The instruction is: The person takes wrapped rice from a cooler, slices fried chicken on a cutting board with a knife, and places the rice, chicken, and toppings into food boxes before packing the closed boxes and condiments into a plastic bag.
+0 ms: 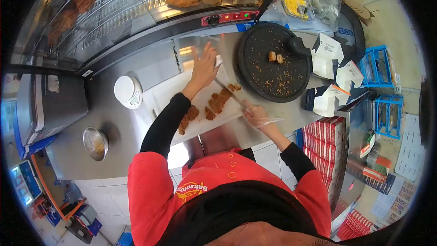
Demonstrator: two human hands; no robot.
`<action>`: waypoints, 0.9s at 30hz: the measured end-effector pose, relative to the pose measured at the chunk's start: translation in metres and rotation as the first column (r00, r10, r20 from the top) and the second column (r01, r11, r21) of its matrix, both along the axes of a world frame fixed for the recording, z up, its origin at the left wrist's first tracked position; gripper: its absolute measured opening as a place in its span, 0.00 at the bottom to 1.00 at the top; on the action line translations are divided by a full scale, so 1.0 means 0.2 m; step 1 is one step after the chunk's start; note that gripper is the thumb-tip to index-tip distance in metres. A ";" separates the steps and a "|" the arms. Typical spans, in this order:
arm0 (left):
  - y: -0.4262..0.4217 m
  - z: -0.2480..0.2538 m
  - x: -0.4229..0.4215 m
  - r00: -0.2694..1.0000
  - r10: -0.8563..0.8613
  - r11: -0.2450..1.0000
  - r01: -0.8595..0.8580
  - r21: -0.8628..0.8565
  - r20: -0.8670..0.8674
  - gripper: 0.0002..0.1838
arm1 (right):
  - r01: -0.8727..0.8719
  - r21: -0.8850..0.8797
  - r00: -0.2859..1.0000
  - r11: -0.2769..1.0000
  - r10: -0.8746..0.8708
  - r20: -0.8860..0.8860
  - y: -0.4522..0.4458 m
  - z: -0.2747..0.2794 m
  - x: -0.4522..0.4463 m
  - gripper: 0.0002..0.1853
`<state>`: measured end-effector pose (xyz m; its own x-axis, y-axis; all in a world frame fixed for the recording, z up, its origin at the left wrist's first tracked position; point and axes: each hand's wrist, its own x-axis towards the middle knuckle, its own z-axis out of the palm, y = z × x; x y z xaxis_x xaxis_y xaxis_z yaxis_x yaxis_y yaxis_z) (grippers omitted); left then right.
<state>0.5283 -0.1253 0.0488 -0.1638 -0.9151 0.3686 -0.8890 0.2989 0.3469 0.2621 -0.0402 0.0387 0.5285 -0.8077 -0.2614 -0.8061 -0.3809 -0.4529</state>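
At the right side of the cutting board (161, 92), the gloved right hand (256, 115) is holding a knife (230, 92) in a closed grip, the blade slanting over the board. Near its far end, the left hand (203, 67) is showing a wide grip, fingers spread. Cut chicken (218, 102) is lying on the board beside the blade; a black tray (256, 48) is sitting right of the board.

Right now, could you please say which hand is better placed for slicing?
Probably the right hand: it grips the knife beside the fried pieces, while the left hand is near the knife's far end.
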 end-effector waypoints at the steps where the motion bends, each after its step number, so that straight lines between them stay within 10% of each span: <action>1: -0.02 -0.03 0.02 1.000 -0.002 1.000 0.002 -0.002 0.001 0.18 | 0.005 0.043 0.999 0.999 -0.006 0.046 0.01 -0.05 0.03 0.24; 15: -0.10 -0.13 0.14 0.997 -0.064 0.990 0.068 0.124 -0.039 0.15 | 0.144 0.217 0.983 0.966 -0.113 -0.147 0.00 -0.07 0.22 0.18; 18: -0.13 -0.21 0.16 0.964 0.059 0.994 -0.031 0.109 -0.261 0.13 | -0.057 0.068 0.937 0.996 0.031 0.347 -0.19 -0.07 0.13 0.16; 20: -0.08 0.10 0.22 0.893 0.135 0.989 -0.150 -0.001 -0.430 0.12 | 0.016 0.081 0.956 0.997 -0.039 0.291 -0.24 0.05 0.11 0.16; 27: 0.79 0.71 0.67 0.634 0.170 0.450 -0.731 -0.513 -0.754 0.14 | 0.004 -0.073 0.981 0.997 0.011 0.195 -0.24 0.45 0.42 0.21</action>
